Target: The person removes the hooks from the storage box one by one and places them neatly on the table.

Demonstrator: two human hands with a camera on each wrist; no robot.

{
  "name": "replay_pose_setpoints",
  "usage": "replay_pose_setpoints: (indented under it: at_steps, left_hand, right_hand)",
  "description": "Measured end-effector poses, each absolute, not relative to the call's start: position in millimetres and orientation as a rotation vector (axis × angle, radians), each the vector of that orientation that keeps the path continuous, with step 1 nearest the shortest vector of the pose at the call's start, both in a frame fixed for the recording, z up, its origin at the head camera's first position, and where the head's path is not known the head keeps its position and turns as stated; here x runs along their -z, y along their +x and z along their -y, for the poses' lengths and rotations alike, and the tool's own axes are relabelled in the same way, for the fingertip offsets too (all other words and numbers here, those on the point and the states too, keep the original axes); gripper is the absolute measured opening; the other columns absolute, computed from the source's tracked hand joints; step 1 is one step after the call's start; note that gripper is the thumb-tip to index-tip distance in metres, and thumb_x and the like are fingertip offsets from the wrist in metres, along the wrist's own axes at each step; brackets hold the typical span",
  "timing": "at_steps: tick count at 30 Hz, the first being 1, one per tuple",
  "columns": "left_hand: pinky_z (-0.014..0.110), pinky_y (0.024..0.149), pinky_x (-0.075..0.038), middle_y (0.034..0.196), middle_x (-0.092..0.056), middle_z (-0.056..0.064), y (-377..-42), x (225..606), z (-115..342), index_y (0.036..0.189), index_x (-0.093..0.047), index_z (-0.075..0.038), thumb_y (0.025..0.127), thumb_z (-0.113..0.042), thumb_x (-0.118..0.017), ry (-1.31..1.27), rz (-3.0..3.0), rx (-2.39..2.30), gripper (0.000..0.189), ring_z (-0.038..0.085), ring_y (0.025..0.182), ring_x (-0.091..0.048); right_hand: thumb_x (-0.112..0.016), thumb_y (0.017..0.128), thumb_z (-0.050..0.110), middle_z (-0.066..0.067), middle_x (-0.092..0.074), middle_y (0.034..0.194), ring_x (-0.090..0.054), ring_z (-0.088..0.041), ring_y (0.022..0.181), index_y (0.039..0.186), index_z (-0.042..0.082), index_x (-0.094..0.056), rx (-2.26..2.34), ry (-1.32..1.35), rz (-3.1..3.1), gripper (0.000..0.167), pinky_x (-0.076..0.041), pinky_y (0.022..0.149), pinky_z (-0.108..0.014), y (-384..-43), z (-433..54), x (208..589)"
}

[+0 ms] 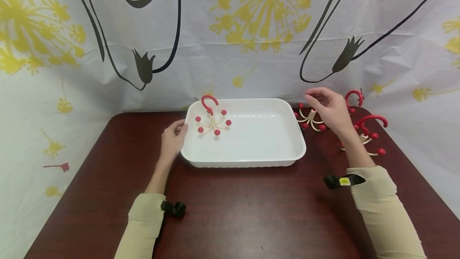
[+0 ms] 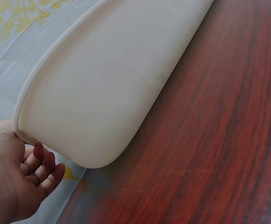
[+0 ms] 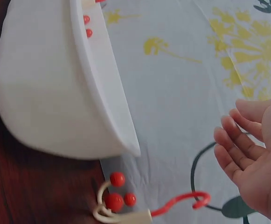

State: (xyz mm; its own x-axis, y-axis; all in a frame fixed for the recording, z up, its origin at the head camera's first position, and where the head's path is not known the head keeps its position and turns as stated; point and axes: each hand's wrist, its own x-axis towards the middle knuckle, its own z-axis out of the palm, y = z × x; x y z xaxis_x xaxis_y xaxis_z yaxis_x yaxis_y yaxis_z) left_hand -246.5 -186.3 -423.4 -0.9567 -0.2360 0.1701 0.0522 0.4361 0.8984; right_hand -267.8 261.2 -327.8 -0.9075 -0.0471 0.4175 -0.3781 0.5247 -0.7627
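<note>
Sleeves nearest, our left grip clasps the tray, seemingly steadying it, while our released right grip probably must pinch a hook.

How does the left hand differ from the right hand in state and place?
The left hand grips the white tray; the right hand holds nothing. The left hand is at the tray's left end; the right hand is past its right end. Both hands extend from beige sleeves.
</note>
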Motion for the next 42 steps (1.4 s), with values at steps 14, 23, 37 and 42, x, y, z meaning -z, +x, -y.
replay_pose_setpoints:
  at_steps: [14,23,37,42]
  left_hand:
    - [0.027,0.071,-0.048,0.101,-0.067,0.018,-247.9,424.8,186.8,0.132,-0.065,-0.002,0.104,-0.024,-0.057,0.152,2.418,1.516,0.036,0.029,0.089,-0.064]
    - [0.031,0.072,-0.047,0.097,-0.066,0.017,-249.2,424.8,186.1,0.131,-0.066,-0.003,0.103,-0.025,-0.057,0.150,2.413,1.491,0.036,0.029,0.087,-0.064]
    - [0.028,0.070,-0.047,0.096,-0.066,0.016,-249.4,427.2,186.7,0.130,-0.066,-0.002,0.103,-0.024,-0.057,0.143,2.402,1.491,0.036,0.027,0.085,-0.063]
    - [0.030,0.071,-0.048,0.096,-0.066,0.016,-248.6,426.7,186.4,0.130,-0.066,-0.002,0.103,-0.024,-0.057,0.142,2.406,1.490,0.036,0.027,0.085,-0.062]
  right_hand:
    - [-0.067,0.099,0.027,-0.009,-0.069,0.112,-0.063,-0.006,0.094,0.121,0.004,-0.070,-1.371,0.488,2.434,0.032,-0.047,0.084,-0.016,-280.9,-217.2,328.1]
    - [-0.066,0.099,0.023,-0.012,-0.069,0.115,-0.063,-0.005,0.097,0.123,0.005,-0.070,-1.425,0.578,2.417,0.029,-0.047,0.088,-0.022,-285.0,-191.9,324.4]
    - [-0.065,0.100,0.020,-0.014,-0.069,0.114,-0.063,-0.019,0.101,0.122,0.000,-0.068,-1.442,0.661,2.434,0.029,-0.047,0.092,-0.033,-290.4,-150.8,327.4]
    - [-0.064,0.101,0.014,-0.021,-0.068,0.115,-0.063,-0.030,0.102,0.122,-0.006,-0.066,-1.473,0.678,2.449,0.030,-0.047,0.094,-0.043,-287.5,-134.3,325.8]
